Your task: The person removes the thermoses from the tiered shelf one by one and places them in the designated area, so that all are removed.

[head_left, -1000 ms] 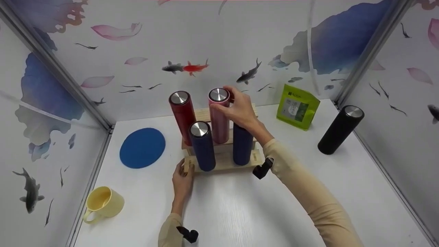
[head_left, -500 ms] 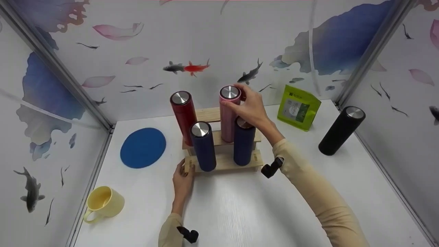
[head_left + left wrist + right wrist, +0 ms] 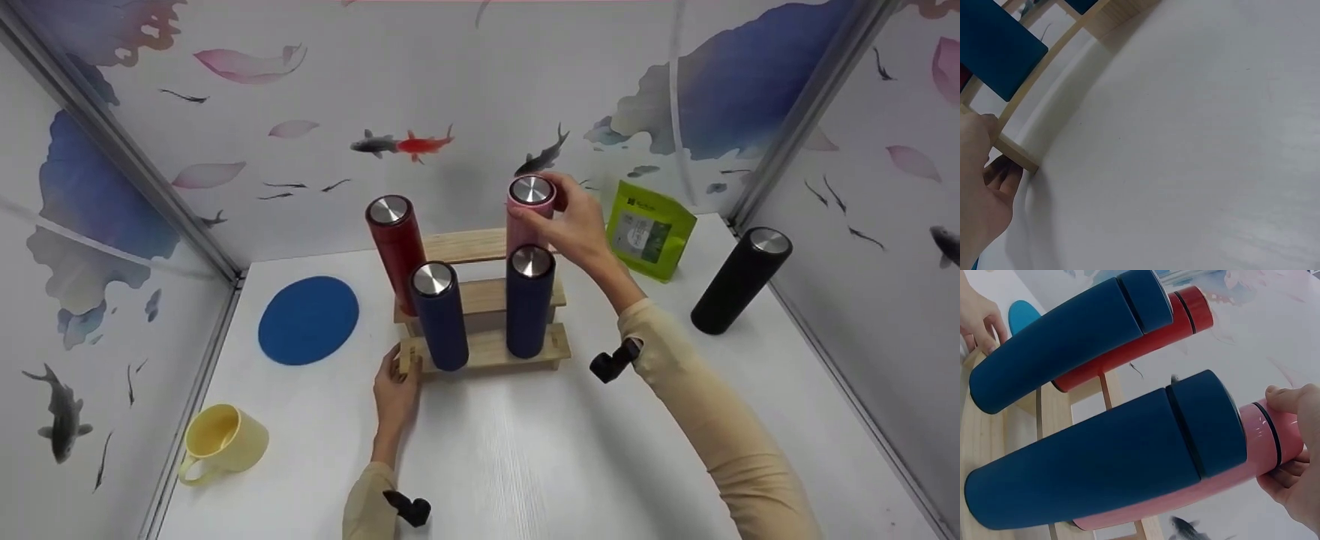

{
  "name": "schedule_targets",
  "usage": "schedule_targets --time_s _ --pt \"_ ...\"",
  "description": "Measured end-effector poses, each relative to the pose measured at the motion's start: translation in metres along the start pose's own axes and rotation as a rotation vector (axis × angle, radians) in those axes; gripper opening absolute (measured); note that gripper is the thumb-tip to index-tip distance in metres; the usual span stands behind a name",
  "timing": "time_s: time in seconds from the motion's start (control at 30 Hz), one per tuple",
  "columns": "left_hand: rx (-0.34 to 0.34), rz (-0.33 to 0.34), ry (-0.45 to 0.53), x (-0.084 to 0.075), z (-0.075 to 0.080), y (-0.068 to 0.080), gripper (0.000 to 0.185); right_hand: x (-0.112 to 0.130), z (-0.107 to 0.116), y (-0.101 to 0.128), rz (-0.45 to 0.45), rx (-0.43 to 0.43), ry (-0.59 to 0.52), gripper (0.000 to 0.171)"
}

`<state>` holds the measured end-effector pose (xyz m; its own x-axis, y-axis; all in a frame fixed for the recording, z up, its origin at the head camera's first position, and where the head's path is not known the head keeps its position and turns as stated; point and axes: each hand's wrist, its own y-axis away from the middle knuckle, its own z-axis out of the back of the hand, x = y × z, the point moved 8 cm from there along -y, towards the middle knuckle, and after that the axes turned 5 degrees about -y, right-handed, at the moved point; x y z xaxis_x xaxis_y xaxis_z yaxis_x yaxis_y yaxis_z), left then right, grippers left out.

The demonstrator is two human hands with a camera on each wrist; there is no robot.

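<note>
Head view, working from the near edge outward: a pale yellow mug [image 3: 225, 444] sits low on the left of the white table [image 3: 525, 465], and beyond it lies a round blue mat [image 3: 308, 320]. The left hand [image 3: 397, 390] rests at the front left corner of the stepped wooden rack [image 3: 487, 349], thumb and fingers pinching that corner post, which the left wrist view confirms with the hand [image 3: 982, 185] pressed against the rack's end [image 3: 1016, 157]. On the lowest step stand two navy flasks, one at the left [image 3: 439, 315] and one at the right [image 3: 529, 300], both upright and free of any hand. Behind them on the higher step a red flask [image 3: 395, 247] stands upright at the left. The right hand [image 3: 581, 225] has its fingers and thumb curled round the top of the pink flask [image 3: 529, 206], directly behind the right navy one; the right wrist view shows the fingertips [image 3: 1289, 399] clamped just below the pink flask's cap [image 3: 1275, 439]. Whether its base is seated on the step cannot be told, since the navy flask hides it. As a judgement, the rack looks mostly filled, with the pink flask's placement unfinished. Further right, well apart from the rack, a black flask [image 3: 739, 281] stands on the table, and a green pouch [image 3: 649, 232] stands near the back wall.
</note>
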<state>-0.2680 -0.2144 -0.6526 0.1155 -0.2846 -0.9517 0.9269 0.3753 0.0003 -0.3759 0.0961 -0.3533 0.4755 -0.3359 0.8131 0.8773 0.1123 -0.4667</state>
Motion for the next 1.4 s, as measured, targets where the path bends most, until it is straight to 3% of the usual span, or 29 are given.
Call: schedule_targets --time_s 0.33,0.7,1.1,1.4 --pt "0.000 -0.003 -0.004 0.001 0.001 0.000 0.055 -0.012 0.031 0.002 -0.035 -0.077 0.042 0.064" --pt "0.010 0.016 -0.002 0.000 0.004 -0.001 0.054 -0.014 0.061 0.002 -0.062 -0.089 0.071 0.065" --pt "0.019 0.028 -0.003 0.001 -0.002 -0.002 0.055 -0.019 0.103 0.002 -0.099 -0.127 0.176 0.068" --pt "-0.006 -0.005 0.002 -0.001 -0.002 -0.001 0.053 -0.040 0.132 0.006 -0.104 -0.194 0.213 0.066"
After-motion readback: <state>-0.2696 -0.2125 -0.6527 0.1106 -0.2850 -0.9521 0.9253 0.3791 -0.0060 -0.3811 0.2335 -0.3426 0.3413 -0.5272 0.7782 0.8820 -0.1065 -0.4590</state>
